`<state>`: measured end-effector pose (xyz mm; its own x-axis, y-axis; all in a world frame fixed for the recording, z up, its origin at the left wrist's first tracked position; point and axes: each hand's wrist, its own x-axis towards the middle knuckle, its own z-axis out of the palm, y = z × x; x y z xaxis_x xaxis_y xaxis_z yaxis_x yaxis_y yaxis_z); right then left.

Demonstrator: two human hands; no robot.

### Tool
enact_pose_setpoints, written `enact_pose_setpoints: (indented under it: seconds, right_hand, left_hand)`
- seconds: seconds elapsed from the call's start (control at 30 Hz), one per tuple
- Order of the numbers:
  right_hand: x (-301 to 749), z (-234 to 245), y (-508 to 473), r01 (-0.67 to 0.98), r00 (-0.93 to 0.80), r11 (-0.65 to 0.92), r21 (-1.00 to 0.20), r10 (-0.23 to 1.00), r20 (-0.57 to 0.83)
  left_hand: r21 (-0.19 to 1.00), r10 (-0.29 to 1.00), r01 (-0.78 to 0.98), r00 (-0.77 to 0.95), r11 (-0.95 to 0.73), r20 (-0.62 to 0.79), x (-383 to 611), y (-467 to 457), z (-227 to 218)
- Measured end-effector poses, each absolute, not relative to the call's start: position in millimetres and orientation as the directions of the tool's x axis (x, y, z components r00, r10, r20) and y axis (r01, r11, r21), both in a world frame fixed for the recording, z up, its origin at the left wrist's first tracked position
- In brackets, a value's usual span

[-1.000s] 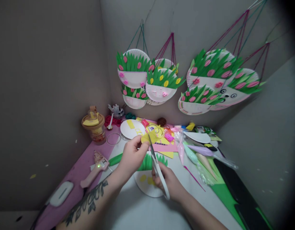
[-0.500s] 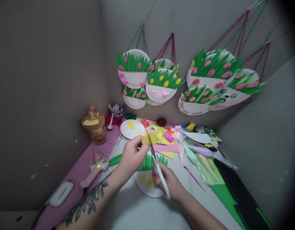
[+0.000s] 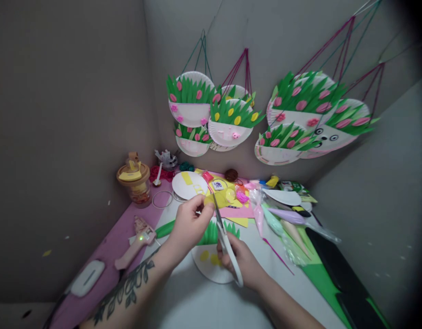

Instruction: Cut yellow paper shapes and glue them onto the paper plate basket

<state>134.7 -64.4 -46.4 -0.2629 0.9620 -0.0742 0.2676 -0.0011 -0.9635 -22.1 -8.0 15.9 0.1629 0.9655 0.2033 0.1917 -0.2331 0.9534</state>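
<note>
1. Two dark flat objects are seen nearest on the right, on green sheets; a white rounded case is placed on the left.
2. White-handled scissors are gripped in the right hand, fingers curled around the handles.
3. A white plate with green fringe and yellow pieces is laid below the hands; it is partly blocked by the right hand and scissors.
4. A pink glue gun, green light lit, is laid left of the left forearm.
5. A yellow piece is pinched between thumb and fingers of the left hand, held above the table, crossed by the scissor blades.
6. Pastel-filled bags are heaped to the right.
7. A white label with dark writing is seen among yellow and pink sheets; characters cannot be made out.
8. A brown-lidded cup is stood at back left; its print is too small to be read.
9. A green packet is placed at back right, print blurred.
10. Decorated plates are hung on yarn behind, grass and tulips attached; round eyes are seen on one.
</note>
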Motion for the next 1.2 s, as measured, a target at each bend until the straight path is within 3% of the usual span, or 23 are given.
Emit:
enact_pose_setpoints:
  seconds: [1.2]
  right_hand:
    - [134.3, -47.6, -64.2, 0.272, -0.273, -0.013, -0.962, 0.958, -0.09]
  left_hand:
    - [0.952, 0.958, 0.175, 0.188, -0.25, 0.216, -23.3, -5.9, 17.2]
